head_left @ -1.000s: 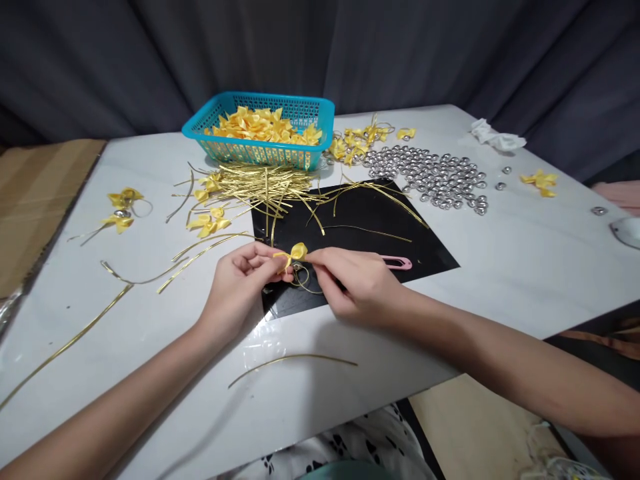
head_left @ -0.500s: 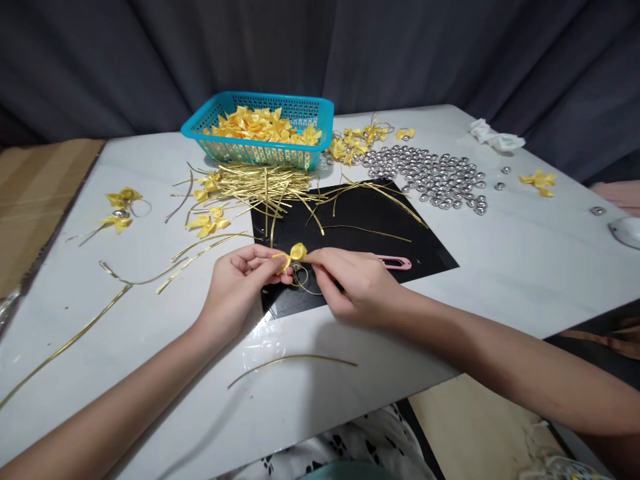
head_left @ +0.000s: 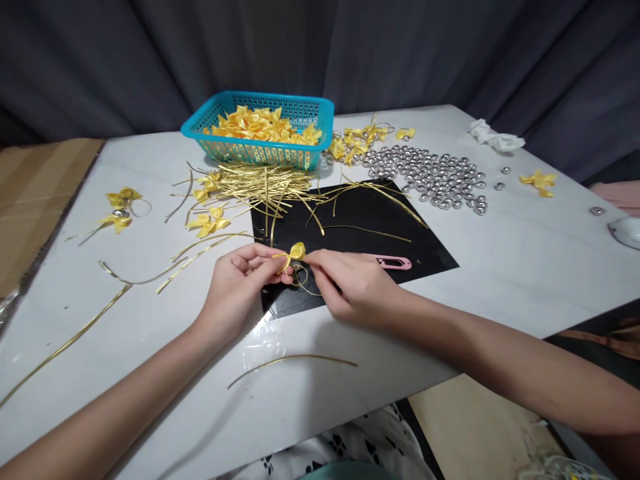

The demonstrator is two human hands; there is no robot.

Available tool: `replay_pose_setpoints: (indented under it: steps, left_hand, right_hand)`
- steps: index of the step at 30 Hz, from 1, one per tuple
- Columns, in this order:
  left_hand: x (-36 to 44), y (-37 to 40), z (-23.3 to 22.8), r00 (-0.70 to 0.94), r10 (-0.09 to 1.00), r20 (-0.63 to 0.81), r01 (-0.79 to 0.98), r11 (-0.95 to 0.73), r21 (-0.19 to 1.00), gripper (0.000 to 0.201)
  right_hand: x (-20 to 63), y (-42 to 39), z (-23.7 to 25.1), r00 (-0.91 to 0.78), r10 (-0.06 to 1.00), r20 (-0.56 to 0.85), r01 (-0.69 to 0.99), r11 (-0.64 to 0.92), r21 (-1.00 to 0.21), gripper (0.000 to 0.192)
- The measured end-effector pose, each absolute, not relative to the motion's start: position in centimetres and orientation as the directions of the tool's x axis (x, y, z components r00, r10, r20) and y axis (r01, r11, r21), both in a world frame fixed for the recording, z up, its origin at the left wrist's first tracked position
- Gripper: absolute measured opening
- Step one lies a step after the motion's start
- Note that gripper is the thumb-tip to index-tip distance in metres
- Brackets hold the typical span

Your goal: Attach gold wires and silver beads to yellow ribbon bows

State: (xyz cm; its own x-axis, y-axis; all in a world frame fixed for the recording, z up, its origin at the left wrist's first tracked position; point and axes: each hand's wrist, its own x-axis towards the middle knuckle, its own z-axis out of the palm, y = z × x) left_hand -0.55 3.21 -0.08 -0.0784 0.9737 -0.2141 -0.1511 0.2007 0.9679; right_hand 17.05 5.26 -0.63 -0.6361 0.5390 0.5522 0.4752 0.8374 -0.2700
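Over the black mat (head_left: 425,260), my left hand (head_left: 245,277) pinches a small yellow ribbon bow (head_left: 297,252) between thumb and fingers. My right hand (head_left: 355,280) is closed at the bow's right side, its fingertips touching a petal. Below the bow hang a silver bead (head_left: 297,266) and a thin gold wire (head_left: 301,285) bent in a loop. The wire's end runs toward my right hand's lower fingers. Partly behind my right hand lies a pink cutter (head_left: 397,263). A single gold wire strip (head_left: 300,357) lies near the table's front.
A blue basket (head_left: 325,123) holds many yellow ribbon pieces. Before it lies a pile of gold twist ties (head_left: 270,181). Silver beads (head_left: 440,177) spread at the back right. Finished-looking bows (head_left: 120,210) sit at the left; a crumpled white tissue (head_left: 497,136) is at the right.
My right hand has shifted very slightly left, showing a little more of the pink cutter. Both hands stay at the bow.
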Motion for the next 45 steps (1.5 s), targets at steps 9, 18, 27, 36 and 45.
replay_pose_setpoints:
  steps: [9,18,27,36,45]
  left_hand:
    - [0.06,2.44,0.36,-0.079,0.997,0.002,-0.031,-0.004,1.0,0.011]
    - [-0.31,2.32,0.23,0.02,0.997,-0.07,-0.086,0.071,0.994,0.013]
    - [-0.43,2.66,0.05,0.024,0.991,-0.135,-0.161,0.137,0.977,0.01]
    - [-0.35,2.66,0.17,0.033,0.989,-0.142,-0.146,0.146,0.979,0.009]
    - [-0.25,2.65,0.39,0.019,0.989,-0.145,-0.117,0.146,0.982,0.01]
  right_hand:
    - [16.76,5.68,-0.24,-0.619,0.699,0.358,0.623,0.714,-0.318,0.014]
    - [17.06,5.37,-0.34,-0.588,0.544,0.599,0.555,0.81,-0.19,0.018]
    - [17.09,5.15,0.11,-0.612,0.464,0.64,0.555,0.829,-0.07,0.023]
    - [17.1,5.24,-0.16,-0.615,0.49,0.618,0.528,0.838,-0.14,0.025]
    - [17.17,5.26,-0.28,-0.626,0.513,0.587,0.519,0.836,-0.177,0.026]
